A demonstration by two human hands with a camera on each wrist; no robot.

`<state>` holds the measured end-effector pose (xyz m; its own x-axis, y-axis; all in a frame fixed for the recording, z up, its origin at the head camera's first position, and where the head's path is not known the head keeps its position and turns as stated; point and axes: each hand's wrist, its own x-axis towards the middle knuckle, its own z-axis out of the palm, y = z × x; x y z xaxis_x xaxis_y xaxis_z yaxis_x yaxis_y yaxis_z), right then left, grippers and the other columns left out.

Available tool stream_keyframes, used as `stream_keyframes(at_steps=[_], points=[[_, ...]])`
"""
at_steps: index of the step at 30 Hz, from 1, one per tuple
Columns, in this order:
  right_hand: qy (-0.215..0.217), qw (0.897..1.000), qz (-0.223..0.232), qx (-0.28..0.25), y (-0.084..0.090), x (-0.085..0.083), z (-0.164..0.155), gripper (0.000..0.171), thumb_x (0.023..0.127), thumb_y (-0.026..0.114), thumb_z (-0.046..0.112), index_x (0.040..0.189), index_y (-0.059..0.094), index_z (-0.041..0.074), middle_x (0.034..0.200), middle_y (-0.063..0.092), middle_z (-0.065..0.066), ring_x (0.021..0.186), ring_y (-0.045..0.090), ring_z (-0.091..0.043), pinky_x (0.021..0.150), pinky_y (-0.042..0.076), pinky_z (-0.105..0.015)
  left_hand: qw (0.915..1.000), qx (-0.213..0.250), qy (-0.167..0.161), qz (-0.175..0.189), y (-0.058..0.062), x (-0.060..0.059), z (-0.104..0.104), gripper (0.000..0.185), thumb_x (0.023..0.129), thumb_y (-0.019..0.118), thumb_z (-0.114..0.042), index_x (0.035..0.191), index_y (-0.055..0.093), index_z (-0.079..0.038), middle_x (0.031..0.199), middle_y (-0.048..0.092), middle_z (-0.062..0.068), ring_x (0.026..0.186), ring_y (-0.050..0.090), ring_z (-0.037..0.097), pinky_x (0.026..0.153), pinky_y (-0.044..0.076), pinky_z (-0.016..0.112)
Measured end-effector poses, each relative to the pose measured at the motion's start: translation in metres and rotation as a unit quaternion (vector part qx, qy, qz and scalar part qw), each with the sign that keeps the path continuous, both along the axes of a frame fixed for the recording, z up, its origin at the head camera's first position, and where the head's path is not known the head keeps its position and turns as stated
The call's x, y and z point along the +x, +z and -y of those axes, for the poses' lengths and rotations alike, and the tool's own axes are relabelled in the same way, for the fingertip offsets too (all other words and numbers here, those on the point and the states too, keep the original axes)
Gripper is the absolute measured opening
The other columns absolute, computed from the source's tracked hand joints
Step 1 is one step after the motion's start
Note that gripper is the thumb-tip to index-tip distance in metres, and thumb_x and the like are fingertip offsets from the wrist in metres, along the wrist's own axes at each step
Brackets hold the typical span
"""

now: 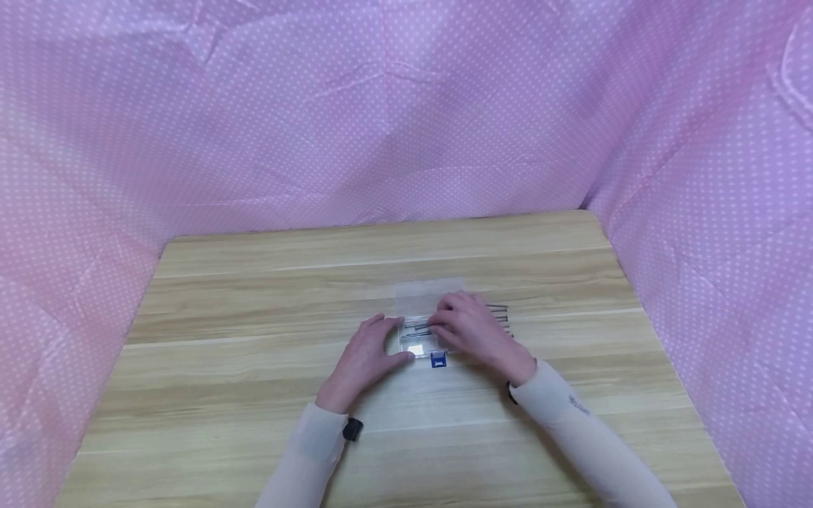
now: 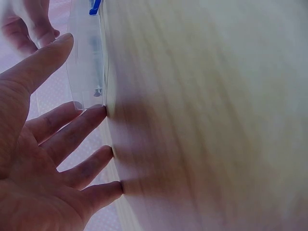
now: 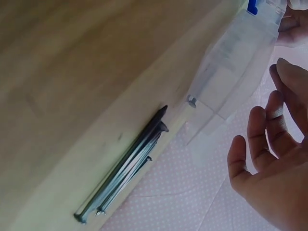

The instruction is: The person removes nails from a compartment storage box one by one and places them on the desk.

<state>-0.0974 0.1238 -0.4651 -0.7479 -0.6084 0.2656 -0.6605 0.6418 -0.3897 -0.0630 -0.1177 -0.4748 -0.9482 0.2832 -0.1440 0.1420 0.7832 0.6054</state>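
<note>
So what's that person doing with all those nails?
A person's left hand rests against the left end of a clear box whose lid is open. Their right hand is over the box, near some nails inside; I can't tell whether it holds one. More nails lie on the wooden table, to the right of the box.

Clear plastic box (image 3: pixel 230 60) (quite glossy), shiny metal nails (image 3: pixel 126 166), smooth wood-grain table (image 1: pixel 241 395)

Pink cloth (image 1: pixel 267 127) with small white dots hangs here, creased, rising behind the back edge of the desk (image 1: pixel 254 296) and down both sides! Pale wood grain streaks across the desk, its back corners rounded, while a soft shadow (image 1: pixel 394 152) dims the cloth's middle.
</note>
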Motion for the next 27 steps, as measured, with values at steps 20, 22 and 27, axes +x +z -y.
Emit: stream_keyframes(at_steps=[20, 22, 27], points=[[0.011, 0.995, 0.031, 0.093, 0.004, -0.015, 0.015, 0.012, 0.090, 0.082, 0.026, 0.101, 0.084, 0.022, 0.095, 0.060, 0.005, 0.092, 0.051, -0.018, 0.081, 0.040, -0.035, 1.0000, 0.003, -0.002, 0.002, 0.000, -0.001, 0.001, 0.069, 0.087, 0.083, -0.042, 0.144, 0.060, -0.009, 0.146, 0.060, 0.012, 0.147, 0.039, 0.035, 0.120, 0.034, 0.054], [0.014, 0.994, 0.033, 0.102, 0.005, -0.017, 0.016, 0.013, 0.090, 0.082, 0.027, 0.101, 0.084, 0.022, 0.096, 0.061, 0.005, 0.093, 0.051, -0.017, 0.082, 0.040, -0.036, 1.0000, 0.005, -0.002, 0.002, 0.000, -0.001, 0.001, 0.069, 0.087, 0.083, -0.041, 0.144, 0.060, -0.009, 0.146, 0.060, 0.012, 0.147, 0.039, 0.036, 0.120, 0.034, 0.054], [0.026, 0.991, 0.050, 0.125, 0.008, -0.023, 0.017, 0.015, 0.089, 0.083, 0.029, 0.103, 0.084, 0.024, 0.094, 0.062, 0.007, 0.091, 0.051, -0.016, 0.084, 0.041, -0.035, 1.0000, 0.005, -0.005, 0.000, 0.001, -0.001, 0.002, 0.069, 0.086, 0.083, -0.041, 0.144, 0.061, -0.009, 0.146, 0.060, 0.012, 0.147, 0.040, 0.036, 0.120, 0.034, 0.054]])
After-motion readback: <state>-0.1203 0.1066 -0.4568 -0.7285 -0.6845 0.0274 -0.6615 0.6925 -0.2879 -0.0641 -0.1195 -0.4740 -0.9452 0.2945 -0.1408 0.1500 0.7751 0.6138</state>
